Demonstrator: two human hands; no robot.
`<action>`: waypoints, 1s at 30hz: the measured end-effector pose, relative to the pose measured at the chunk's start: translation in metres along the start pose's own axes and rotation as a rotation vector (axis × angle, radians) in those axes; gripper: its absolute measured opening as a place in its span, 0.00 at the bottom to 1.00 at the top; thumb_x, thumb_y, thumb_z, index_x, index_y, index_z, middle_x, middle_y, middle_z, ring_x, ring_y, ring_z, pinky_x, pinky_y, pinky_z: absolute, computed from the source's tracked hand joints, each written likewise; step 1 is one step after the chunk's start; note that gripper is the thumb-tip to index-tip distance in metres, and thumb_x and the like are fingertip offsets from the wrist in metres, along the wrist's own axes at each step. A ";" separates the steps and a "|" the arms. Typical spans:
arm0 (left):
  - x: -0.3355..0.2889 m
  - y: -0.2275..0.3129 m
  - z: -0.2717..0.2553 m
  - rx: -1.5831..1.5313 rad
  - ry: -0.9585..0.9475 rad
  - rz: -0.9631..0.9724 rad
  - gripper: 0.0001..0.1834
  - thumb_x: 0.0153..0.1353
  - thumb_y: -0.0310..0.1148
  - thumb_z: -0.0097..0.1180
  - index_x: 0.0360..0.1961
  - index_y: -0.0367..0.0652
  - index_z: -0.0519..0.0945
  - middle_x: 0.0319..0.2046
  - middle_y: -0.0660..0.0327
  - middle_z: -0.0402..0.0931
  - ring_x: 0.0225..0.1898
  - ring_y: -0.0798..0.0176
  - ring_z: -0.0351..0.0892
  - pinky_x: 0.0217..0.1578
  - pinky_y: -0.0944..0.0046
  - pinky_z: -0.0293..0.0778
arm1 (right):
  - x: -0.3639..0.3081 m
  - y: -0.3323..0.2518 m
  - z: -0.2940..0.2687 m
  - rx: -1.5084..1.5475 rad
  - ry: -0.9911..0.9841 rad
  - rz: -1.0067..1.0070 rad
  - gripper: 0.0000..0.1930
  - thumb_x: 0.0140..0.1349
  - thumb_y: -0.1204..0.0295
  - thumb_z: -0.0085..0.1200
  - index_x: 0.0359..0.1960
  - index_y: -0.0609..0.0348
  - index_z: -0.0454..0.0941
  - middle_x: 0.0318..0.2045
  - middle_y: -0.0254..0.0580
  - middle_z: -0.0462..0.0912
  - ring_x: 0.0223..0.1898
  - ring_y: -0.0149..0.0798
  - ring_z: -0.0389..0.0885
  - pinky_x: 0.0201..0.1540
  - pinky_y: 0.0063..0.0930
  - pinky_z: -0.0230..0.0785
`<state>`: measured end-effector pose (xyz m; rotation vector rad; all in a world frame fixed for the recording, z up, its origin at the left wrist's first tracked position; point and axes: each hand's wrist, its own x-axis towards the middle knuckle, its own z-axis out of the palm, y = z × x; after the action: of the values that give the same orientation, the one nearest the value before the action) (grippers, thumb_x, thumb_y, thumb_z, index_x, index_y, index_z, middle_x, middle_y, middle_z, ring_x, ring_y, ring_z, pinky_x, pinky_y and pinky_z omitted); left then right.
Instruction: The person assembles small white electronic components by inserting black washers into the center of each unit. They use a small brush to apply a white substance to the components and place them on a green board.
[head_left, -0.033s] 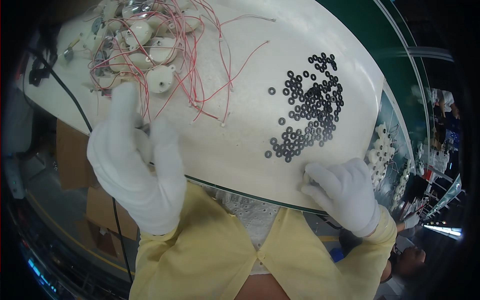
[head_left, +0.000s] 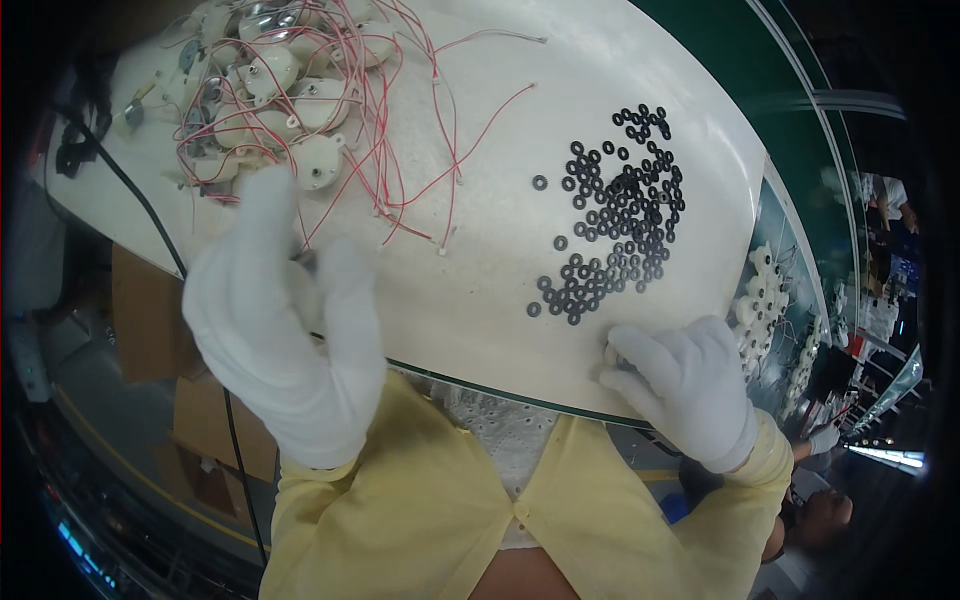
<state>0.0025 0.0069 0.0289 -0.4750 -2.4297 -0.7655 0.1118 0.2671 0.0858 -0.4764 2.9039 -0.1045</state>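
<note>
Head view, just the 1: left hand (head_left: pixel 280 330) has slid a touch to the right, kinda blurry, near the pile of red-wired whitish discs (head_left: pixel 319 162) on the table (head_left: pixel 480 290). Thumb and index stand apart, something dark between; can't tell if it's gripped. Right hand (head_left: pixel 685 385) basically hasn't budged, fingers curled near the black rings (head_left: pixel 625 185); can't tell if it's pinching anything. So the action's all left-handed, rings untouched.

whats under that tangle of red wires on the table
Under the red wires lies a heap of pale round parts, some plainly visible. Whatever sits deeper is covered by the wires and upper parts.
</note>
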 end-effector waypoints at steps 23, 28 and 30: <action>0.005 0.008 0.036 -0.009 -0.205 0.184 0.24 0.54 0.22 0.60 0.54 0.39 0.75 0.33 0.57 0.73 0.33 0.52 0.71 0.37 0.55 0.68 | -0.007 0.040 -0.001 -0.120 0.111 0.345 0.25 0.45 0.59 0.65 0.48 0.45 0.76 0.28 0.29 0.73 0.27 0.36 0.75 0.33 0.31 0.62; 0.004 0.016 0.034 0.027 -0.226 0.179 0.22 0.57 0.23 0.59 0.55 0.38 0.75 0.36 0.56 0.75 0.36 0.52 0.71 0.40 0.55 0.68 | -0.015 0.046 0.014 -0.233 0.185 0.359 0.26 0.47 0.58 0.63 0.50 0.46 0.75 0.28 0.30 0.71 0.25 0.34 0.71 0.31 0.30 0.59; 0.003 0.015 0.034 0.043 -0.230 0.177 0.22 0.59 0.23 0.59 0.56 0.38 0.75 0.36 0.56 0.76 0.37 0.53 0.71 0.41 0.55 0.68 | -0.016 0.041 0.022 -0.261 0.255 0.331 0.26 0.50 0.58 0.61 0.51 0.48 0.74 0.29 0.32 0.70 0.24 0.33 0.68 0.29 0.28 0.58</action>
<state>-0.0059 0.0400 0.0132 -0.7873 -2.5635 -0.6112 0.1185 0.3100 0.0631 -0.0112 3.2160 0.2854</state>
